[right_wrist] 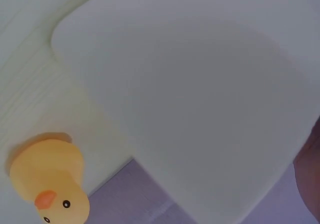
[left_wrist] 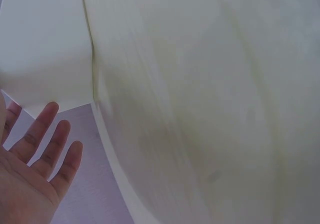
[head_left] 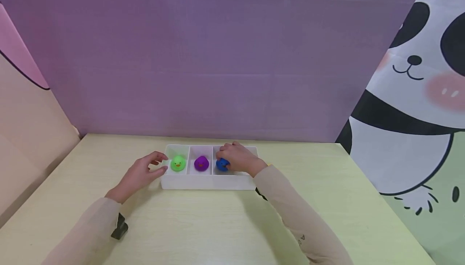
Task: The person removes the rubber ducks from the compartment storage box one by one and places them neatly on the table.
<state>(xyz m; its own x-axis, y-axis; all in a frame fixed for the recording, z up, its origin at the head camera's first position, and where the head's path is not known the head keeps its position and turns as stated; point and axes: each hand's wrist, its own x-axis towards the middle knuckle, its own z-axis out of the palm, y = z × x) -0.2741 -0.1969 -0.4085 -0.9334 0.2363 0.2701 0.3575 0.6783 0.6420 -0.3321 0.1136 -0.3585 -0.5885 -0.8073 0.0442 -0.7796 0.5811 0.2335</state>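
Observation:
A white divided box (head_left: 208,182) stands on the table. Inside its left compartment sits a green toy duck (head_left: 178,163), and in the middle one a purple toy duck (head_left: 201,163). My right hand (head_left: 237,158) reaches over the right compartment, its fingers around a blue toy duck (head_left: 222,164); the hand covers part of the duck. At the box's left end is my left hand (head_left: 139,175), fingertips right at the rim and thumb apart from the fingers. The left wrist view shows its spread fingers (left_wrist: 42,131) beside the box's end wall (left_wrist: 47,49), holding nothing.
In the right wrist view a yellow toy duck (right_wrist: 50,179) sits on the table beyond the box's right end; the right wrist mostly hides it in the head view. A purple backdrop (head_left: 203,55) rises behind the table, with a panda-printed cloth (head_left: 407,156) at the right.

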